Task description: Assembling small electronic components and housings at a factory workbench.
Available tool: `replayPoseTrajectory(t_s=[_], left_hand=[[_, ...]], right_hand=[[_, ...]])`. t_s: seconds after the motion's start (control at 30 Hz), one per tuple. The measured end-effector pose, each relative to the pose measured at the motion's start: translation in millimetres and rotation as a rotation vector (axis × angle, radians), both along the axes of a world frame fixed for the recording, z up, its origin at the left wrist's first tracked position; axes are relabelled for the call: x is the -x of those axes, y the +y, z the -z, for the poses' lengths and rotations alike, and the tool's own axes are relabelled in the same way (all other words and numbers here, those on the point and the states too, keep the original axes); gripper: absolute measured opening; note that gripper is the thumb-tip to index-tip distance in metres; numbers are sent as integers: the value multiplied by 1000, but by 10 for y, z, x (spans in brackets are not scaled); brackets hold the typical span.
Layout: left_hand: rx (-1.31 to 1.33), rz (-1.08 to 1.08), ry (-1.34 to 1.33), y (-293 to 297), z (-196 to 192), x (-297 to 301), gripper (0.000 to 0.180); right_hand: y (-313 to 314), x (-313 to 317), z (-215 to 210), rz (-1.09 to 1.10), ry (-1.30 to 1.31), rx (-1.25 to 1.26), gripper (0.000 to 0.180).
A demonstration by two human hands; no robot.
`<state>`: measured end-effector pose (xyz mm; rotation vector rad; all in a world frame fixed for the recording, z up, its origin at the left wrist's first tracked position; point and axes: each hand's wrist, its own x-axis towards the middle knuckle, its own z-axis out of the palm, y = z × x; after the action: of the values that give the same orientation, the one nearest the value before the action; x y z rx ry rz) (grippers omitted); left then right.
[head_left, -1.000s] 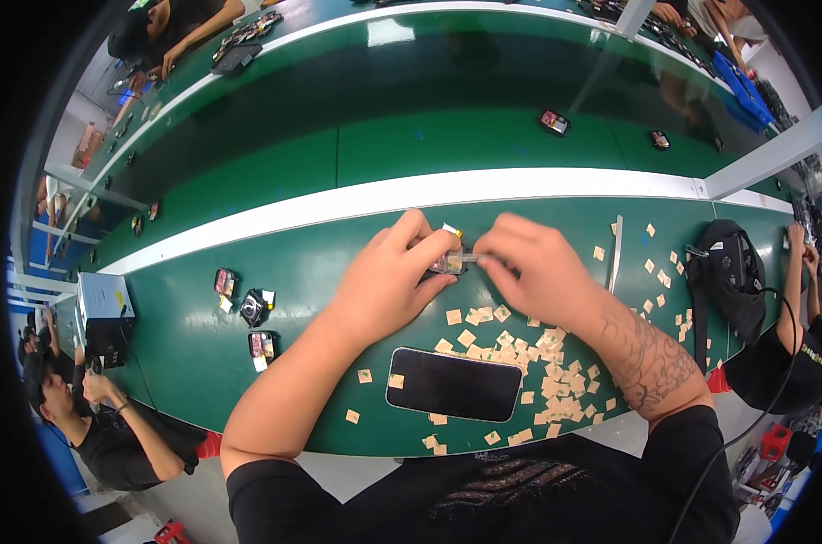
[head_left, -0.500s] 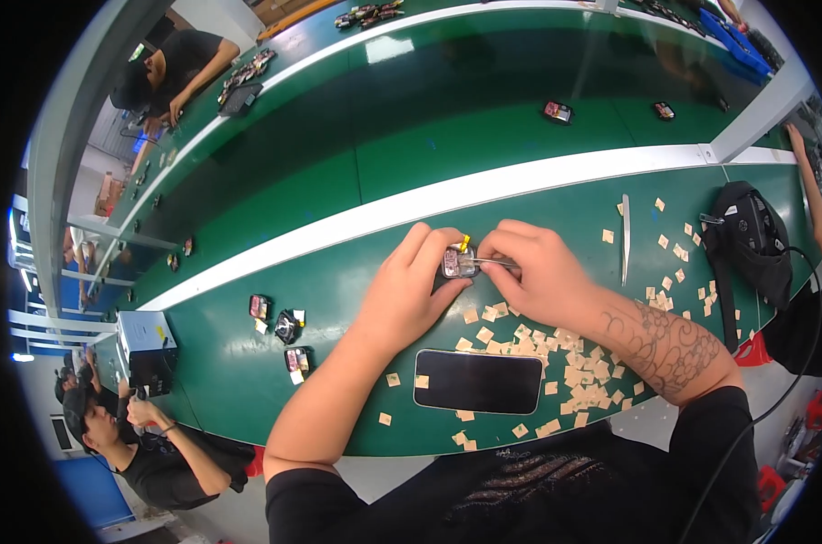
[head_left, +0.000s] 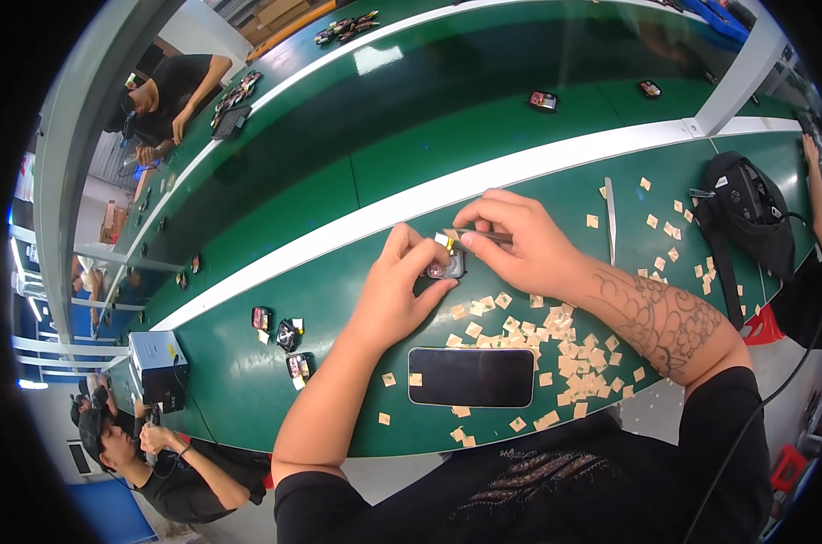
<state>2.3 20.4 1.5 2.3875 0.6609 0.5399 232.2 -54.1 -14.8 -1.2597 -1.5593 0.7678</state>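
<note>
Between the fingers and thumb of my left hand (head_left: 400, 286) is a small device (head_left: 449, 265) with a clear and dark casing, held just above the green table. A yellow strip with a white tab (head_left: 442, 240) sticks up from its far edge. My right hand (head_left: 524, 245) pinches dark tweezers (head_left: 494, 236), their tips at that tab. Something tan, perhaps a small square sticker, shows at the tips, too small to be sure. Below my hands lies a black phone (head_left: 471, 377) with one tan square on it. Tan square stickers (head_left: 574, 363) are scattered beside it.
Three similar devices (head_left: 288, 335) stand left of my arm. Silver tweezers (head_left: 610, 222) and a black bag (head_left: 746, 218) lie to the right. Beyond a white rail (head_left: 429, 199), more devices (head_left: 543, 101) sit on a green belt. Other people work at the left and right.
My right hand has lifted and moved away from me, bringing the tweezers from the device's face to the tab at its far edge. My left hand still holds the device.
</note>
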Motion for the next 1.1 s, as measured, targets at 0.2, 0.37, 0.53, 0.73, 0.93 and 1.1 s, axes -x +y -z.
replayPoseTrajectory(t_s=[0.2, 0.37, 0.53, 0.73, 0.93, 1.1], left_hand=[[-68, 13, 80, -59, -12, -3, 26], [-176, 35, 167, -115, -56, -9, 23], [-201, 38, 233, -109, -104, -36, 26], [-173, 44, 199, -80, -66, -13, 26], [-111, 11, 187, -90, -106, -48, 29], [-57, -11, 104, -48, -42, -22, 39]], right_hand=[[35, -53, -33, 43, -31, -91, 13], [41, -25, 26, 26, -70, -93, 12], [74, -26, 56, 22, -124, -130, 12], [69, -17, 30, 8, -141, -120, 12], [65, -28, 52, 48, -99, -191, 9], [22, -112, -78, 54, -221, -91, 11]])
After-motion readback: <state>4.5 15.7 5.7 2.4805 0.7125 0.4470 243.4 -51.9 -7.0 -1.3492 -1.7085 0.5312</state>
